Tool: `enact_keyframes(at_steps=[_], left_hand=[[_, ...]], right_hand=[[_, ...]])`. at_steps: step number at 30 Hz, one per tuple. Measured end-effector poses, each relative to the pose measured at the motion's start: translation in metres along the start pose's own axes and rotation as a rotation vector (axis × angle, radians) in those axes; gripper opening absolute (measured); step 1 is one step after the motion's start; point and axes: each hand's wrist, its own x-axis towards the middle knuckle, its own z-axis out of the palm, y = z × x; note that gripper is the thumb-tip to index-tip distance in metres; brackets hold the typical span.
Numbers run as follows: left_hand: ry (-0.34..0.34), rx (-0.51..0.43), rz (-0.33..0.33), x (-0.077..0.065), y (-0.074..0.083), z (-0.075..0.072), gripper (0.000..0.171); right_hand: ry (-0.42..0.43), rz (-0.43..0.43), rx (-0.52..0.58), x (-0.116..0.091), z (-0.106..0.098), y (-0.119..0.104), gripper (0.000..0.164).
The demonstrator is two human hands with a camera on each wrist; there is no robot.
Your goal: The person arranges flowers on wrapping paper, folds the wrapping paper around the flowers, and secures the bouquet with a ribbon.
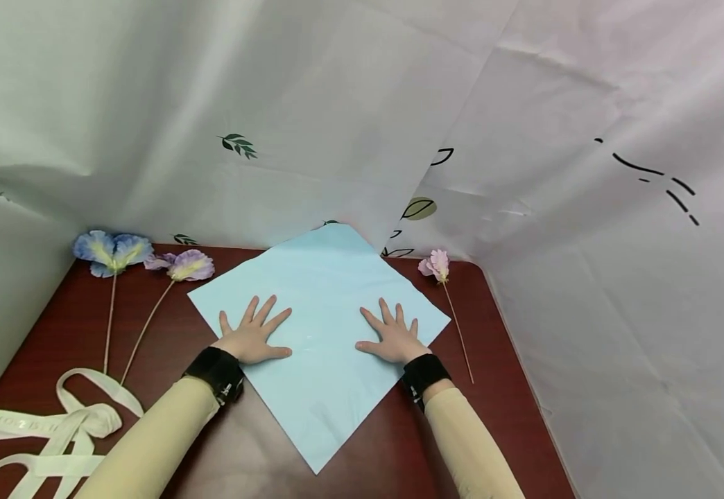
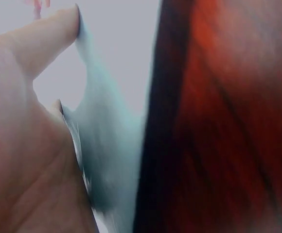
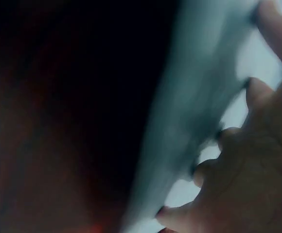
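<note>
A square light blue sheet of wrapping paper (image 1: 321, 388) lies with one corner toward me on the dark red table. On its left half rests my left hand (image 1: 252, 338), fingers spread and nearly straight. My right hand (image 1: 394, 338) presses the right half in the same way, its thumb pointing inward. In the left wrist view the left thumb (image 2: 48, 41) reaches over the pale sheet (image 2: 112, 145). The right wrist view has the fingertips of the right hand (image 3: 257, 141) touching the paper's surface (image 3: 189, 97).
At the left lie a blue artificial flower (image 1: 112, 253) and a purple one (image 1: 190, 265), above a heap of white printed ribbon (image 1: 81, 423). A pink flower (image 1: 437, 265) with a thin stem lies right of the paper. White patterned cloth (image 1: 337, 138) hangs behind the table (image 1: 480, 305).
</note>
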Motion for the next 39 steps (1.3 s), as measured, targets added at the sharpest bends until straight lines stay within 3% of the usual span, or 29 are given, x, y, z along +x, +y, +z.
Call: enact_keyframes(at_steps=[5, 8, 11, 16, 23, 26, 32, 39], left_hand=[[0.033, -0.007, 0.011, -0.002, 0.001, -0.005, 0.102], [0.101, 0.008, 0.067, -0.002, 0.006, -0.004, 0.101], [0.121, 0.013, 0.127, -0.001, 0.005, 0.003, 0.100], [0.051, 0.012, 0.143, 0.000, -0.008, 0.013, 0.107], [0.046, 0.071, 0.159, -0.004, -0.018, 0.002, 0.114], [0.038, 0.086, 0.159, -0.008, -0.009, -0.005, 0.110], [0.085, 0.232, 0.142, -0.015, 0.019, -0.020, 0.103], [0.052, 0.127, 0.042, -0.012, 0.028, -0.019, 0.105]], right_hand=[[-0.019, 0.013, 0.006, 0.013, 0.004, 0.007, 0.089], [-0.025, 0.011, 0.017, 0.012, 0.002, 0.008, 0.091], [-0.007, 0.007, 0.021, 0.005, -0.001, 0.004, 0.091], [0.009, -0.001, 0.031, 0.001, 0.000, 0.003, 0.091], [0.024, 0.009, 0.060, 0.000, 0.002, 0.002, 0.088], [0.020, 0.014, 0.063, 0.000, 0.002, 0.002, 0.087], [0.029, 0.009, 0.064, 0.002, 0.001, 0.000, 0.087], [0.040, 0.004, 0.071, 0.002, 0.000, 0.001, 0.087]])
